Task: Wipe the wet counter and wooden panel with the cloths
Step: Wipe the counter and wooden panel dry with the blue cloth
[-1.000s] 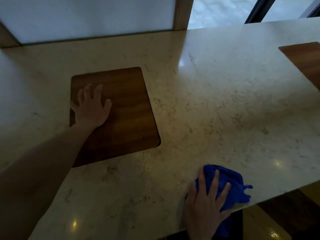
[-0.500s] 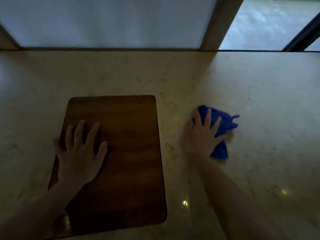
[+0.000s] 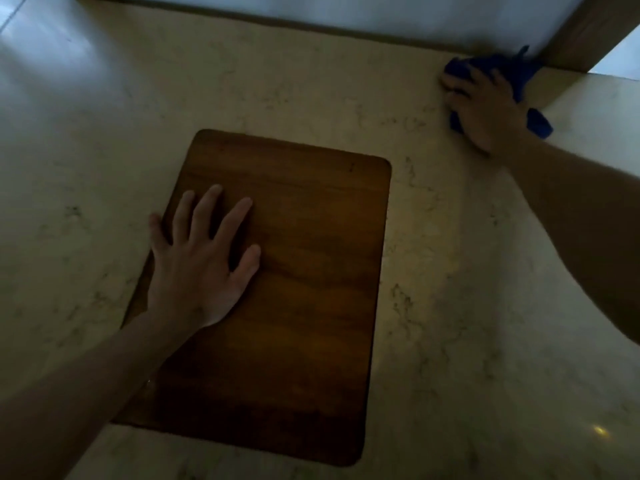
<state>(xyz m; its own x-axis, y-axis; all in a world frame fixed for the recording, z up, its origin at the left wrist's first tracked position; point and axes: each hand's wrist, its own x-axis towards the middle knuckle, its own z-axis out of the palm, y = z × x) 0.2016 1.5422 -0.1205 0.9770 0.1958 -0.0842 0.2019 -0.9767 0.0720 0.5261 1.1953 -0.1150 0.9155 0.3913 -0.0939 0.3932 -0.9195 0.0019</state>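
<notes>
A dark wooden panel (image 3: 304,289) with rounded corners is set in the pale marble counter (image 3: 467,341). My left hand (image 3: 197,261) lies flat on the panel's left side, fingers spread, with nothing under it. Far back on the right, my right hand (image 3: 485,105) presses a crumpled blue cloth (image 3: 509,69) onto the counter, right against the back wall. Most of the cloth is hidden under that hand; its ends stick out above and to the right.
A white wall (image 3: 346,12) runs along the counter's back edge. A wooden post (image 3: 602,32) rises at the back right, just behind the cloth. Bare marble lies to the left of and behind the panel.
My right hand has pushed the blue cloth from the counter's near edge across to the back wall. My left hand has stayed flat on the wooden panel. The view has shifted.
</notes>
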